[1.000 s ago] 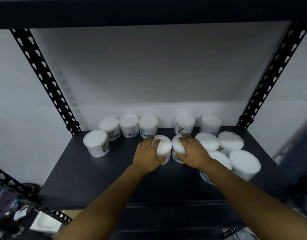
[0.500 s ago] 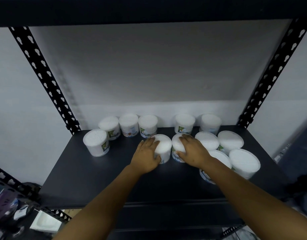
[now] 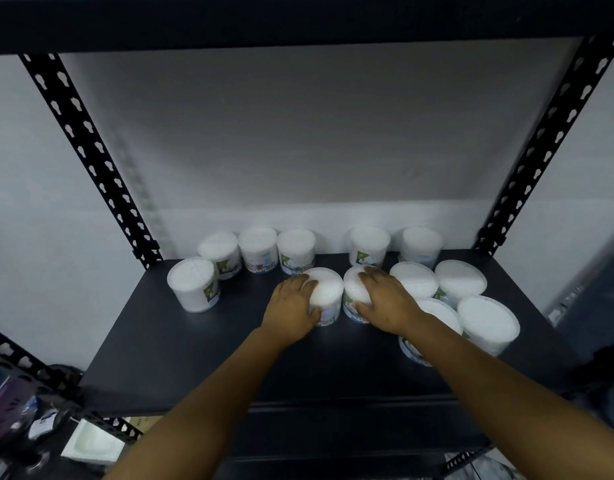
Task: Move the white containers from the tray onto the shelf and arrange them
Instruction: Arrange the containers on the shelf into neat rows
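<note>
Several white lidded containers stand on the dark shelf [image 3: 181, 344]. My left hand [image 3: 291, 308] grips one white container [image 3: 328, 292] from its left side at the shelf's middle. My right hand [image 3: 385, 299] grips the neighbouring white container [image 3: 354, 289] over its top and right side. The two containers stand side by side, nearly touching. A row of containers lines the back wall, among them one [image 3: 296, 249] behind my left hand and one [image 3: 369, 245] behind my right. A lone container [image 3: 193, 289] stands at the left.
Four more containers cluster at the right, the nearest [image 3: 487, 323] by the front right. Black perforated uprights [image 3: 87, 157] frame the shelf, with another shelf board overhead. A white tray [image 3: 91, 445] lies low at the lower left among clutter.
Both hands and the two held containers have stayed nearly in place; the view shifted slightly.
</note>
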`<state>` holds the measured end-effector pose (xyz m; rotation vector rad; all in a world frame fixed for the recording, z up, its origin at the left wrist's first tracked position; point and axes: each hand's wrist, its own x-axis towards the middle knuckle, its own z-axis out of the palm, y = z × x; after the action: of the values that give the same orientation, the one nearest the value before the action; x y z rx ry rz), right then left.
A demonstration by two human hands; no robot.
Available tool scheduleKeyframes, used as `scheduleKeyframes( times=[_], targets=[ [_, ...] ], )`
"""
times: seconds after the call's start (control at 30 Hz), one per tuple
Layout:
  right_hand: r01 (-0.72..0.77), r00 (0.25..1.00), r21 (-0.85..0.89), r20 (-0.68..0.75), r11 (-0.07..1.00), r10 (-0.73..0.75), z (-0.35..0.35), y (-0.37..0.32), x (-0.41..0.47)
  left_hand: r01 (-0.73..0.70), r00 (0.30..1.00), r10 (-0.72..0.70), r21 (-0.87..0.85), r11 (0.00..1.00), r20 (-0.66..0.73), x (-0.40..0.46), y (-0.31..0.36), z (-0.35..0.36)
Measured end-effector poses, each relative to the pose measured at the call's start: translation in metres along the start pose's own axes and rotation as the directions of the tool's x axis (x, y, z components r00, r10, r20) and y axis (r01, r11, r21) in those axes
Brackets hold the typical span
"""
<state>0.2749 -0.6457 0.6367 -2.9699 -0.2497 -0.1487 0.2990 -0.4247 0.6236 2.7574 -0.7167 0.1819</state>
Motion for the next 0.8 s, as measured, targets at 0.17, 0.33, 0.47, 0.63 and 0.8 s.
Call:
scheduleKeyframes(
  times=[0.17, 0.33, 0.47, 0.63, 0.8],
  targets=[
    [-0.012, 1.0, -0.002, -0.014, 1.0, 0.012, 0.0013, -0.0004, -0.0027, -0.007, 1.0, 0.008, -0.024, 1.0, 0.003, -0.0011, 0.0001, -0.0017],
    [-0.01, 1.0, -0.012, -0.02, 1.0, 0.01, 0.0012, -0.001, -0.0026, 0.022, 1.0, -0.022, 0.014, 1.0, -0.011, -0.0009, 0.0002, 0.0],
    [-0.012, 1.0, -0.017, -0.02, 1.0, 0.012, 0.0017, -0.0019, -0.0043, 0.024, 0.999, -0.024, 0.0, 1.0, -0.043, -0.0008, 0.0033, -0.0012],
    [-0.019, 1.0, -0.021, -0.021, 1.0, 0.018, 0.0019, -0.0023, -0.0042, 0.01, 1.0, -0.01, -0.013, 1.0, -0.01, -0.0011, 0.0022, 0.0001],
    [-0.022, 0.999, -0.024, -0.025, 0.999, 0.021, 0.001, -0.0025, -0.0045, 0.034, 0.999, -0.033, 0.017, 0.999, -0.026, 0.0011, 0.0029, -0.0001]
  ],
)
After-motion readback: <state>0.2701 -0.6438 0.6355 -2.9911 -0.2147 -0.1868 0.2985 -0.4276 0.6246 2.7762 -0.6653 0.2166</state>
